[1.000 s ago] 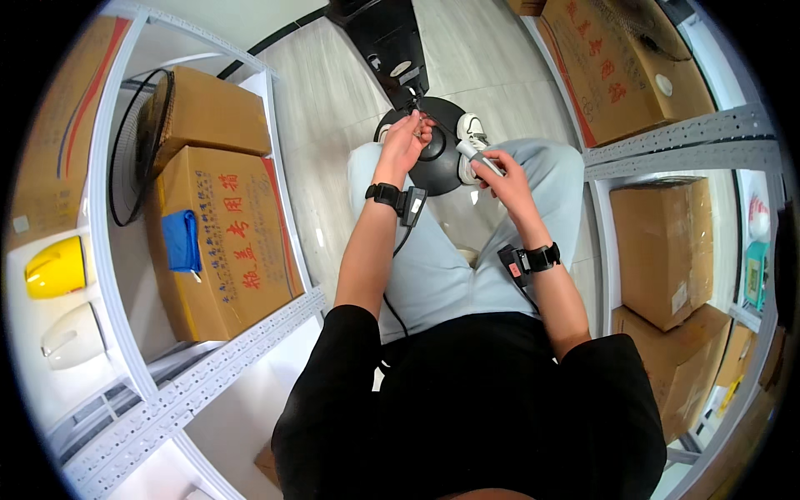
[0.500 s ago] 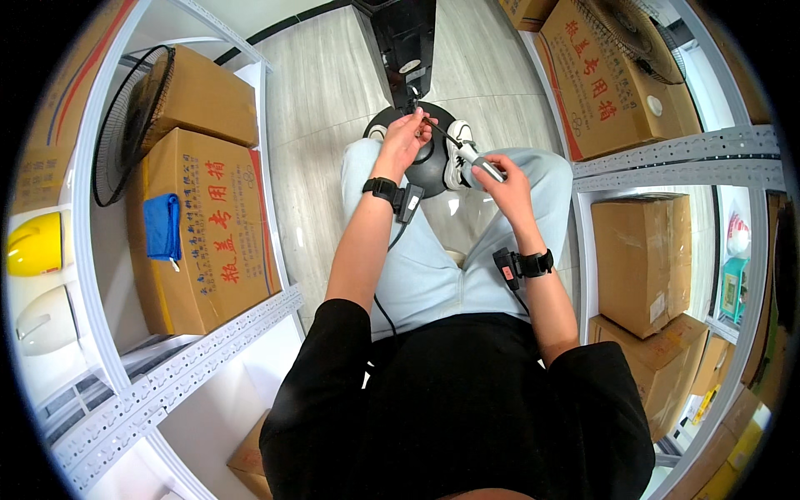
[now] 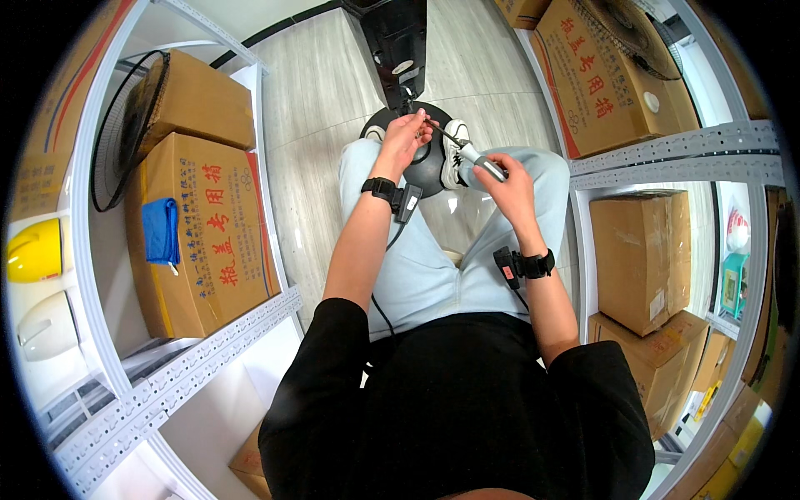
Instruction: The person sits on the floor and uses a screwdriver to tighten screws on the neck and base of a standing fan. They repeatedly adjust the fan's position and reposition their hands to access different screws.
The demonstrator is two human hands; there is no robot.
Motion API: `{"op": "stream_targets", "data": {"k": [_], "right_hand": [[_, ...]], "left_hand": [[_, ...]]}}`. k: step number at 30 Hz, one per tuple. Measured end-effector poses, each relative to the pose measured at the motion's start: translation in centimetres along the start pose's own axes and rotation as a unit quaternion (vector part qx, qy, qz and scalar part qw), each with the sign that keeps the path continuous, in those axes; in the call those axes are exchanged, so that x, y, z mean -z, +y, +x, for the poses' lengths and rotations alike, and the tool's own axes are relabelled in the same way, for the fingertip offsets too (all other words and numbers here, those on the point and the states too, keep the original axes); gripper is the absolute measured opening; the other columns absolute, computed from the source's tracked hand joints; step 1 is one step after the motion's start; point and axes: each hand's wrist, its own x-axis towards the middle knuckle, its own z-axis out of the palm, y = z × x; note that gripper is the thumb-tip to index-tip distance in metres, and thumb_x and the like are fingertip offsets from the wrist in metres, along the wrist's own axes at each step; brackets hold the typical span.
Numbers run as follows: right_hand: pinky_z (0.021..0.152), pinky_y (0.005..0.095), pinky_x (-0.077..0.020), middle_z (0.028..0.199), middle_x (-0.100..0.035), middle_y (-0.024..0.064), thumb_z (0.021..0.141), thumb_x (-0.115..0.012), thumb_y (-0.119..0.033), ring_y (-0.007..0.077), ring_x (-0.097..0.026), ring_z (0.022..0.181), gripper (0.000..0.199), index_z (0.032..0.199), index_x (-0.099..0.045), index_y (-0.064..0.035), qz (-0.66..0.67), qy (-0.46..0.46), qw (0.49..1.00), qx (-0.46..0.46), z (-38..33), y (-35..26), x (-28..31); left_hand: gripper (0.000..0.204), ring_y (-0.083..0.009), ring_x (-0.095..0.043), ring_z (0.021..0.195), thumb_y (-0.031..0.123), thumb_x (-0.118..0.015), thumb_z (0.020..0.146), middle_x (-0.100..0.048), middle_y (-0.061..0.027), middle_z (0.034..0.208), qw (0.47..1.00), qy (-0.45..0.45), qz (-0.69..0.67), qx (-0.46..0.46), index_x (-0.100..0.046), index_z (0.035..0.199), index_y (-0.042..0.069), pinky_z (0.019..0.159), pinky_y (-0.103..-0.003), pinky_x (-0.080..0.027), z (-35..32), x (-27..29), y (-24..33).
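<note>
My right hand (image 3: 510, 185) is wrapped round the grey-and-white handle of a screwdriver (image 3: 473, 156). Its thin dark shaft slants up and left toward my left hand (image 3: 406, 138). The fingers of that hand are pinched together at the shaft's tip end, and whatever small thing they hold is too small to make out. Just beyond them stands a tall black housing (image 3: 392, 50), with dark fittings or wires at its lower end. Its round black base (image 3: 429, 177) rests on the floor between my feet, partly hidden by my left hand.
At left, a shelf carries cardboard boxes (image 3: 200, 292), a blue cloth (image 3: 161, 230), a black fan guard (image 3: 112, 142) and a yellow helmet (image 3: 37, 250). Shelving at right holds more boxes (image 3: 629, 267) and another fan guard (image 3: 629, 37). Cables hang from both my wristbands.
The view has shifted slightly. My right hand and the screwdriver have barely moved, and my left hand keeps its pinch beside the shaft.
</note>
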Motion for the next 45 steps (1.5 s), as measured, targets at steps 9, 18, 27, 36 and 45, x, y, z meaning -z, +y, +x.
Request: {"op": "stream_targets", "data": {"k": [9,18,27,36,45], "right_hand": [[0.07,0.0362,-0.0494,0.085,-0.059,0.0119,0.074,-0.074,-0.02,0.028,-0.061,0.082,0.032,0.101,-0.064,-0.0087,-0.121,0.039,0.986,0.104,-0.4,-0.8,1.0],[0.072,0.0313,-0.0483,0.093,-0.062,0.01,0.077,-0.074,-0.021,0.0211,-0.061,0.082,0.032,0.103,-0.065,-0.0061,0.028,0.06,0.996,0.06,1.7,-0.7,0.1],[0.075,0.0299,-0.0481,0.095,-0.064,0.0102,0.078,-0.073,-0.021,0.0187,-0.062,0.084,0.031,0.104,-0.065,-0.0052,0.101,0.038,0.994,-0.015,3.7,-0.1,-1.6],[0.066,0.0262,-0.0493,0.09,-0.066,0.0076,0.083,-0.07,-0.025,0.013,-0.064,0.07,0.034,0.107,-0.064,-0.0012,0.13,0.018,0.989,-0.066,4.6,-2.8,-2.3],[0.05,0.0193,-0.0379,0.082,-0.065,0.0038,0.091,-0.061,-0.031,0.006,-0.058,0.065,0.04,0.119,-0.055,-0.0047,0.305,-0.103,0.932,-0.167,6.4,-2.9,-2.4]], "left_hand": [[0.021,-0.008,-0.054,0.066,0.023,-0.056,0.095,-0.066,-0.0094,0.089,0.981,0.024,0.194,0.004,-0.06,0.093,0.002,0.061,-0.021,-0.048,0.7,-1.2,0.3],[0.023,-0.0065,-0.049,0.067,0.021,-0.054,0.096,-0.063,-0.016,0.102,0.972,-0.034,-0.212,-0.095,-0.058,0.1,-0.001,0.059,-0.019,-0.043,1.8,-5.1,2.0],[0.025,-0.006,-0.043,0.068,0.014,-0.053,0.096,-0.057,-0.0163,0.115,0.95,-0.115,-0.281,-0.073,-0.052,0.114,-0.003,0.058,-0.018,-0.039,2.4,-4.9,3.4],[0.027,-0.0055,-0.039,0.065,0.011,-0.051,0.096,-0.057,-0.0183,0.115,0.951,-0.13,-0.273,-0.068,-0.053,0.117,-0.005,0.056,-0.017,-0.037,2.9,-4.3,3.2],[0.03,-0.0055,-0.037,0.064,0.009,-0.047,0.097,-0.057,-0.0208,0.116,0.958,-0.157,-0.231,-0.071,-0.047,0.121,-0.007,0.056,-0.017,-0.037,2.5,-4.2,3.3]]}}
